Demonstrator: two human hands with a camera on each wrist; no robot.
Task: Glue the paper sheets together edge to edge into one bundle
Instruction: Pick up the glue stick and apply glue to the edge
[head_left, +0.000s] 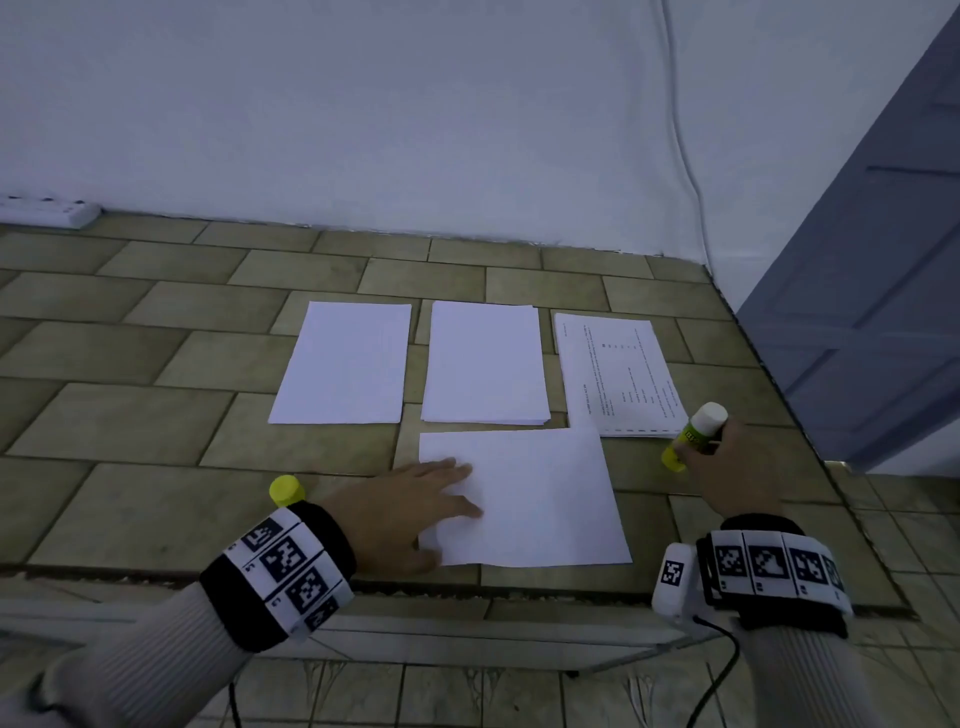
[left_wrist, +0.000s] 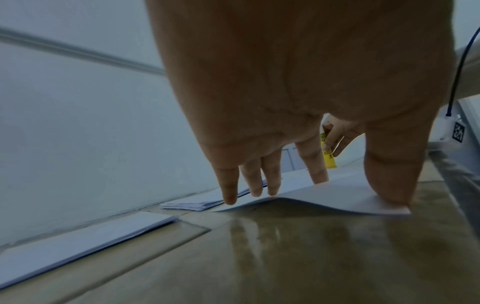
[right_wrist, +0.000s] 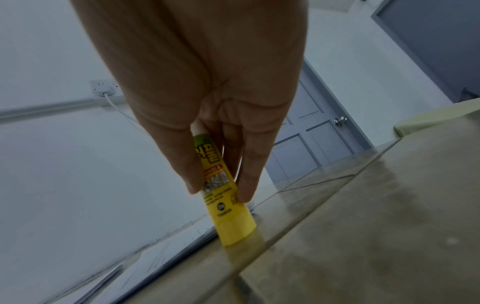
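Nearest us, a loose paper sheet (head_left: 540, 499) lies on the tiled surface (head_left: 156, 509), below the middle paper stack (head_left: 485, 364). Our left hand (head_left: 410, 512) rests flat on its left edge with straight fingers — the left wrist view alone shows that edge (left_wrist: 298, 200) bowing up between fingertips and thumb. Our right hand (head_left: 727, 467) grips the glue stick (head_left: 693, 436) beside the printed stack (head_left: 618, 374); only the right wrist view shows its yellow base (right_wrist: 233, 228) touching the tiles. A left paper stack (head_left: 343, 364) and a yellow cap (head_left: 284, 489) lie farther out.
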